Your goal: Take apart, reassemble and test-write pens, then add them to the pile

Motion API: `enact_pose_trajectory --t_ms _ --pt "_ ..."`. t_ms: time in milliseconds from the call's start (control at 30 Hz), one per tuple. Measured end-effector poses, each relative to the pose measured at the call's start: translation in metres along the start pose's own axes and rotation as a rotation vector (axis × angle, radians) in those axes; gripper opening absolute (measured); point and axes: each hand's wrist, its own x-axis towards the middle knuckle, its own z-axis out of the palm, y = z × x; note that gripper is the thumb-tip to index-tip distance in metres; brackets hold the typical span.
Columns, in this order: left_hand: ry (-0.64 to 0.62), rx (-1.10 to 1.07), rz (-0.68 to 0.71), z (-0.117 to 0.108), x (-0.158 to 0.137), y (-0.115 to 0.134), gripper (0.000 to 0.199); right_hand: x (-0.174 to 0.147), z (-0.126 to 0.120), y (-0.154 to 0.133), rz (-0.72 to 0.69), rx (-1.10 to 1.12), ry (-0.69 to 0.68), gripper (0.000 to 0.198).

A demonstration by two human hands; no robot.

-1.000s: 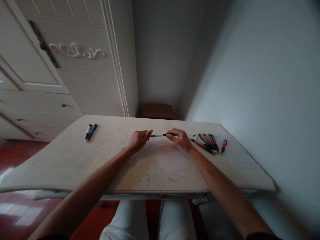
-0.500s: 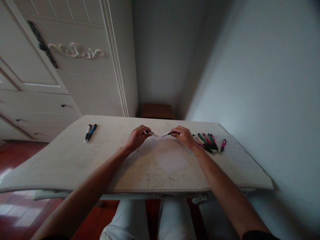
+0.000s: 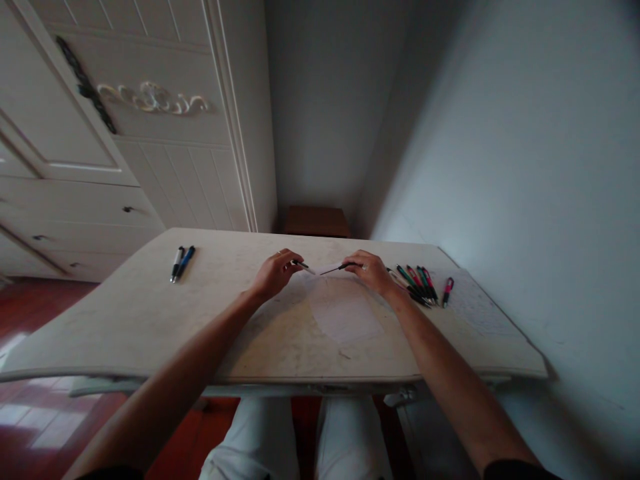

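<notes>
My left hand (image 3: 276, 273) is closed in a pinch on a slim pen part (image 3: 305, 267), dark near the fingers and pale toward its end. Across from it, my right hand (image 3: 369, 269) pinches a dark pen part (image 3: 345, 265) with a thin, refill-like tip pointing left. The two pieces face each other with a small gap, above the far end of a white sheet of paper (image 3: 345, 317). Beside my right hand lies a bunch of pens (image 3: 417, 283) with green, pink and black parts. Fingers hide much of both held pieces.
A white pen (image 3: 177, 264) and a blue pen (image 3: 186, 263) lie at the table's left. One pink and black pen (image 3: 447, 292) rests near a written sheet (image 3: 480, 307) at the right. A wall (image 3: 525, 167) borders the table (image 3: 150, 327) on that side.
The thin tip in my right hand has shifted slightly left, closer to the pale end of the piece in my left hand. Both hands keep their grip.
</notes>
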Motion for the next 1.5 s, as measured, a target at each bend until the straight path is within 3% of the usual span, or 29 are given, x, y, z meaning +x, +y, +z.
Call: enact_pose_trajectory --t_ms 533,767,1000,1500 --pt "-0.190 0.205 -0.076 -0.002 -0.003 0.002 0.012 -0.002 0.010 -0.008 0.011 0.048 -0.040 0.015" --pt "-0.192 0.127 0.045 0.008 -0.007 -0.001 0.024 -0.002 0.015 -0.012 0.034 0.090 -0.046 0.019" --pt "-0.226 0.152 0.058 0.011 -0.008 -0.006 0.021 -0.004 0.020 -0.018 0.050 0.108 -0.063 0.021" --pt "-0.188 0.184 0.120 0.011 -0.005 -0.005 0.014 -0.001 0.014 -0.011 -0.055 0.094 -0.068 0.015"
